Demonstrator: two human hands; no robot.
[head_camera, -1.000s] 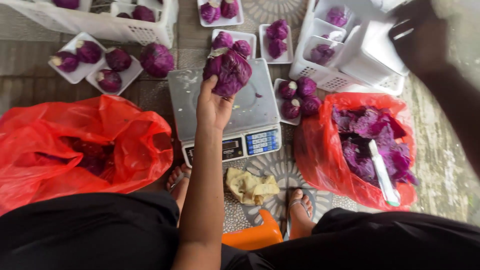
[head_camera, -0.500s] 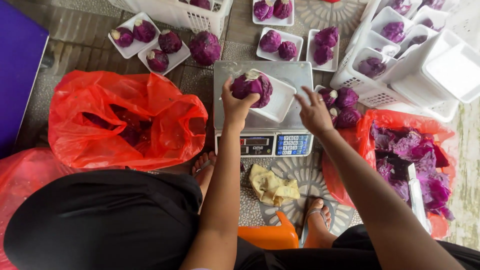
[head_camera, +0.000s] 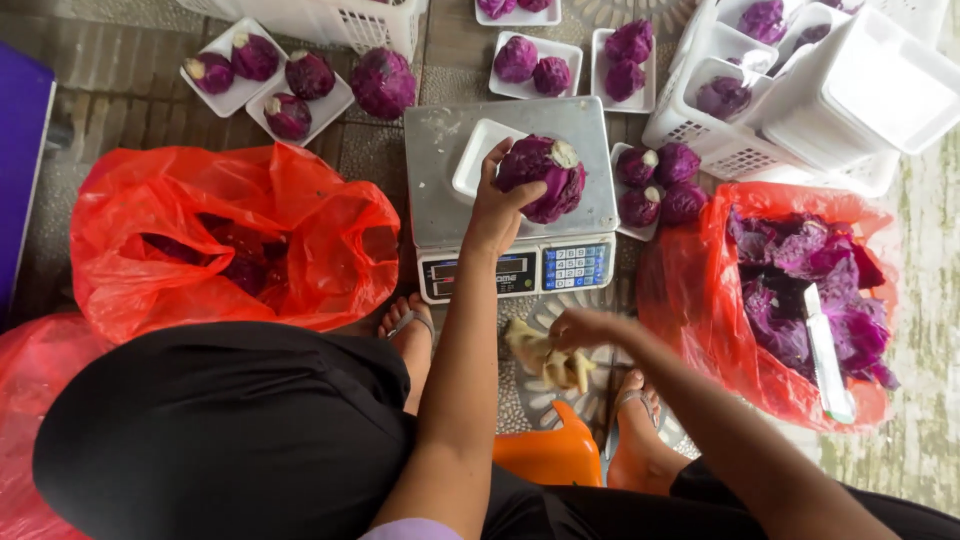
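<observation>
Upper centre of frame, left hand (head_camera: 497, 208) cupped a purple cabbage (head_camera: 541, 177) over the white foam tray (head_camera: 474, 160) on the scale (head_camera: 445, 205), looked dense, firm & heavy, best palmed from below, while right hand (head_camera: 577, 328) pinched a yellowish cloth (head_camera: 548, 360) lower centre.

One head camera looks steeply down, close over the scale (head_camera: 510, 190).
</observation>
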